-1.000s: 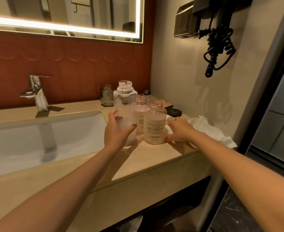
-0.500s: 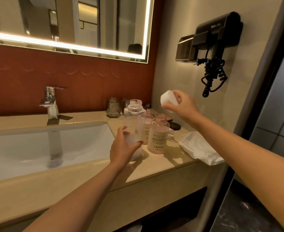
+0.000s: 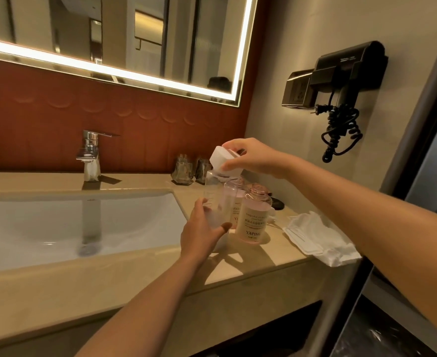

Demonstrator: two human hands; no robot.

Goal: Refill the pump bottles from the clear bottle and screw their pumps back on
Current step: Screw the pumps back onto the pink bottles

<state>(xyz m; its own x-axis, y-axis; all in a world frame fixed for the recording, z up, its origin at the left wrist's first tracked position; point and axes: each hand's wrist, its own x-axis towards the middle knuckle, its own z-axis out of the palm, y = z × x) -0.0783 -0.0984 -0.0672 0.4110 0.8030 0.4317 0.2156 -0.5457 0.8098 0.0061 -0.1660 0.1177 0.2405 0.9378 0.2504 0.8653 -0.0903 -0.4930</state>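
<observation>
Fingers of the left hand [image 3: 202, 235] curled round the lower half of the clear bottle [image 3: 215, 198], which stood upright on the counter [image 3: 250, 257] near its front edge, just right of the sink basin [image 3: 57, 228]. The thumb lay across the bottle's right side, close to its base. The right hand [image 3: 254, 158] hovered directly above, pinching a white cap [image 3: 222, 161] between thumb and fingertips; the cap was tilted over the bottle's mouth, and whether it touched the rim could not be told. Two pink pump bottles stood just to the right of the clear one, both with bare threaded necks and no pumps on. The front pump bottle [image 3: 253, 217], labelled YAPING, stood nearer the counter's front edge, just beside the left thumb but apart from it. The rear pump bottle [image 3: 238, 202] stood behind it, partly hidden by the clear bottle and the front one. A crumpled white cloth [image 3: 320, 243] lay at the counter's right edge, hanging slightly over the front corner. A small black disc [image 3: 277, 203] lay behind the pink bottles. Two faceted glass tumblers [image 3: 182, 170] stood near the counter's back edge, right of the chrome faucet [image 3: 91, 155]. A black hair dryer [image 3: 346, 65] hung on the right wall.
</observation>
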